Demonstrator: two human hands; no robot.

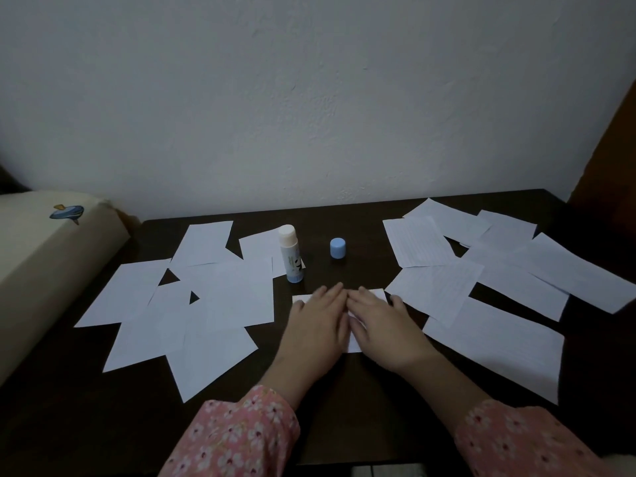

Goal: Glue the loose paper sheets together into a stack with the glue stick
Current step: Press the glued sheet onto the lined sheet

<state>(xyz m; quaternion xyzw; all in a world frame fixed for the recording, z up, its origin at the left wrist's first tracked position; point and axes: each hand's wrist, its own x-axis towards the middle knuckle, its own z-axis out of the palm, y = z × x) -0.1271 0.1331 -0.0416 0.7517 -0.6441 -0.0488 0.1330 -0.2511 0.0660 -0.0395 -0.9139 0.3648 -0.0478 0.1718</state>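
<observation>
Paper sheet (347,346) under your two flat hands.
Your left hand (318,321) and right hand (385,325) press it, fingers straight; glue stick (292,254) stands uncapped behind.

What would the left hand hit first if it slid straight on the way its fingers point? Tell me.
Probably nothing close: the left hand points up and right, between the glue stick and blue cap; the cap lies nearest that line, though depth is unclear.

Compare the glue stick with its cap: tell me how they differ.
The glue stick is tall, with a white printed body; the cap is short and plain blue. The stick stands by the left papers, the cap apart to its right. Both stand upright on the table, untouched.
</observation>
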